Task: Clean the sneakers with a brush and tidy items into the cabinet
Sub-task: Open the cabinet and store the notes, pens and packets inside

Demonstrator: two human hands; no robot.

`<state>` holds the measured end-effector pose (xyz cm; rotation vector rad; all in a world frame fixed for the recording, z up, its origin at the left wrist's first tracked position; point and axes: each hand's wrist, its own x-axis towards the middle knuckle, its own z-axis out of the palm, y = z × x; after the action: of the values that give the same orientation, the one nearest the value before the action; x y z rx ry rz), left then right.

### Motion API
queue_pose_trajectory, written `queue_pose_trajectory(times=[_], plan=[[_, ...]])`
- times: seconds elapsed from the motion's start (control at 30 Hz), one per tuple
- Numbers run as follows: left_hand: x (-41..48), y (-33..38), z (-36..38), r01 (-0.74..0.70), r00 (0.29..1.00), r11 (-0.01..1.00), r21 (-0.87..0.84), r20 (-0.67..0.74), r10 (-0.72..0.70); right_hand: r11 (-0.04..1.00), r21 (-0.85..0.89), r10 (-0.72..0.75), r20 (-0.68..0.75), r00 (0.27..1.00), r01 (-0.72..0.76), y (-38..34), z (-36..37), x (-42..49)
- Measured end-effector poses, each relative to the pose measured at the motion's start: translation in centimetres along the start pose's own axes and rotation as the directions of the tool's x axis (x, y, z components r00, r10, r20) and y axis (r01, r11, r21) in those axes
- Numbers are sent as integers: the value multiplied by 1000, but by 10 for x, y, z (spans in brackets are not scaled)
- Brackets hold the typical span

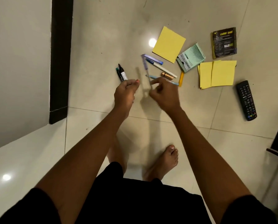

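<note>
The scene is lit dimly and warmly from overhead. Two round glare spots are thrown on the glossy floor (102, 38): one beside the yellow pad (169, 44), one at the lower left on the white ledge (14, 159). Soft shadows of the arms are cast on the tiles below the hands. Motion blur is seen on both hands, the left hand (125, 92) and the right hand (164, 92), and on a thin stick-like thing (149, 81) between them. Straight lines are bowed towards the edges by the wide lens. Fine detail is smeared throughout.
</note>
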<state>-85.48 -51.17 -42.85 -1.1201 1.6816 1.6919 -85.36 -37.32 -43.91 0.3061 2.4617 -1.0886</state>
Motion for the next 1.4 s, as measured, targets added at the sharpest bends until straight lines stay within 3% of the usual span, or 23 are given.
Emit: queue_pose_trajectory(times=[0.07, 0.17, 0.27, 0.37, 0.43, 0.7, 0.87, 0.93, 1.1, 1.2, 1.33, 1.4], plan=[[7, 2, -6, -40, 998, 999, 19, -51, 41, 989, -45, -136, 138, 981, 143, -18, 18, 0], [18, 2, -26, -84, 980, 995, 55, -178, 92, 983, 38, -186, 189, 964, 182, -32, 36, 2], [28, 0, -48, -62, 970, 998, 20, -235, 65, 996, 73, -70, 172, 983, 58, -30, 53, 6], [36, -6, -62, -49, 959, 997, -53, -281, 32, 966, -252, 97, 160, 982, -54, -24, 72, 15], [41, -12, -69, -26, 957, 996, -81, -289, 1, 921, -380, 158, 164, 974, -86, -26, 84, 22], [51, -23, -75, 63, 978, 988, -139, -188, -88, 867, -495, 158, 170, 973, -54, -41, 110, 42], [45, -18, -71, 78, 981, 979, -190, -158, -109, 940, -310, 216, 217, 952, -143, -37, 89, 32], [45, -16, -66, 96, 986, 968, -230, -109, -124, 964, -234, 173, 201, 964, -125, -42, 76, 26], [39, -12, -46, 114, 992, 935, -336, 93, -88, 988, -77, -109, 258, 960, 133, -62, 60, 3], [37, -10, -38, 149, 988, 902, -405, 98, -119, 975, -15, -203, 336, 920, 221, -62, 48, -5], [41, 0, -44, 129, 991, 888, -442, 27, -131, 997, 27, -75, 258, 963, 70, -35, 16, 4], [44, 3, -47, 140, 990, 867, -478, 56, -128, 997, -73, -25, 146, 989, 36, -10, 0, 19]])
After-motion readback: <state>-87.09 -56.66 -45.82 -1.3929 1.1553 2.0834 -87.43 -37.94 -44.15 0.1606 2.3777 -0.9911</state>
